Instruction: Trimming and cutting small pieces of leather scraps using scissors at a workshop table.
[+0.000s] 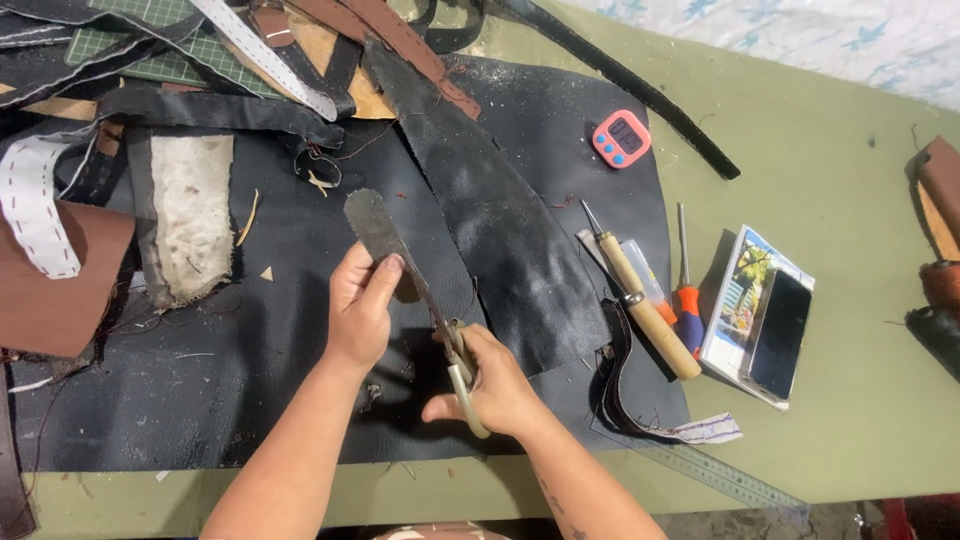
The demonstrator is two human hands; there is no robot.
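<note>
The head camera looked down on a green table (800, 130) spread with a large black leather sheet (200, 400). The left hand (358, 310) was closed in a pinch, thumb on top, around a narrow dark leather strip (375, 228) that rose up and away from it above the sheet. The right hand (495, 385) was wrapped around the pale handles of a pair of scissors (455, 365), the fingers curled through them, with the blades lying along the lower edge of the strip just beside the left thumb; how far the blades stood apart could not be told. To the right lay a wooden-handled awl (645, 315), a red-handled screwdriver (686, 300), a pink timer (621, 138), a phone (780, 333) on a booklet (735, 290), and a metal ruler (720, 475) at the near edge.
</note>
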